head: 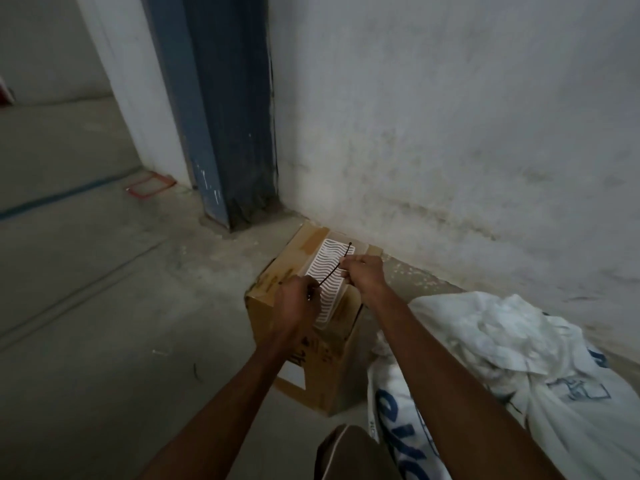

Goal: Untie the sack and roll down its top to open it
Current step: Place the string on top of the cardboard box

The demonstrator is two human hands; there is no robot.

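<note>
A white sack with blue print lies crumpled on the floor at the lower right, its top loose and rumpled. Both hands are held out over a cardboard box, away from the sack. A thin dark tie string stretches between them. My left hand pinches its lower end and my right hand pinches it near the upper end, whose tip sticks out past the fingers.
The cardboard box stands against the pale wall, with a clear packet of white wavy strips lying on its top. A blue steel column rises behind it. Bare concrete floor spreads to the left. A red-edged frame lies farther back.
</note>
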